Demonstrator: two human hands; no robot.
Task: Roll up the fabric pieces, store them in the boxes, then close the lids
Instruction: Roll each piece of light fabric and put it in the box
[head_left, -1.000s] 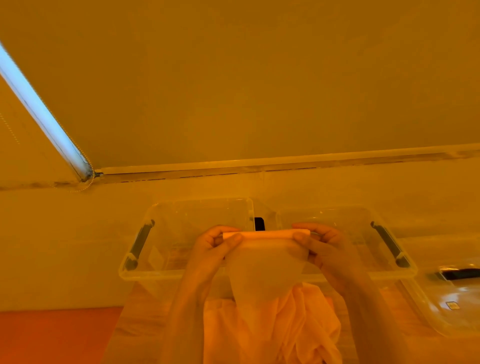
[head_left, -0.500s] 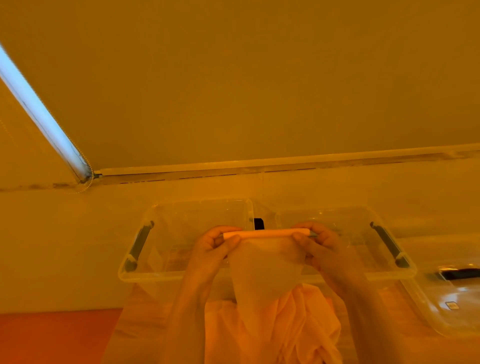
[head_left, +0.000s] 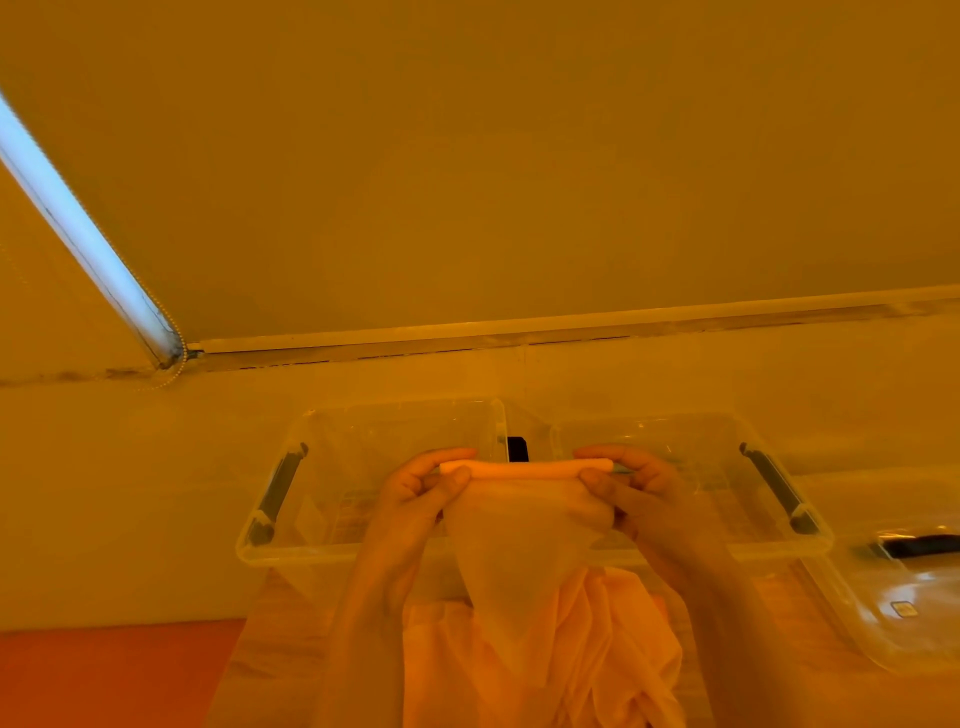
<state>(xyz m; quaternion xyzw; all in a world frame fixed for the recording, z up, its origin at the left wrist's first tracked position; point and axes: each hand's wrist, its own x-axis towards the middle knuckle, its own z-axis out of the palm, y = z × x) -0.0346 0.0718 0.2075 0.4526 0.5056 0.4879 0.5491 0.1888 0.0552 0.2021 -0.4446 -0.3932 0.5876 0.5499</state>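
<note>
Fingers (head_left: 605, 480) of both hands pinch the ends of a thin roll (head_left: 524, 468) of sheer fabric, thumbs on the near side and the other fingers curled over the far side, so each grip is narrow and closed on the cloth. The left hand (head_left: 423, 486) holds the roll's left end and the right hand (head_left: 636, 486) its right end, with the roll level between them in the air, in front of the gap between two clear boxes (head_left: 363, 467). From the roll the unrolled fabric (head_left: 511, 561) hangs down in a narrowing sheet to a loose heap (head_left: 587, 649) lying on the bench (head_left: 270, 649) near its front edge. The step in hand looks like the rolling itself, at an early stage, since most of the cloth is not yet wound. To do it well the person would likely turn both ends at the same rate, keep the roll level and taut along its length, and let the hanging part feed in without twisting; the sheet narrows as it falls, so its edges may bunch toward the middle and leave the roll thicker there unless they are spread. The cloth looks light and slippery, so a loose pinch could let the wound turns slacken. Both boxes stand open side by side along the bench's far edge, dark handles on their outer ends, and no fabric can be made out in them. A clear lid (head_left: 904, 597) lies at the bench's right edge.
</note>
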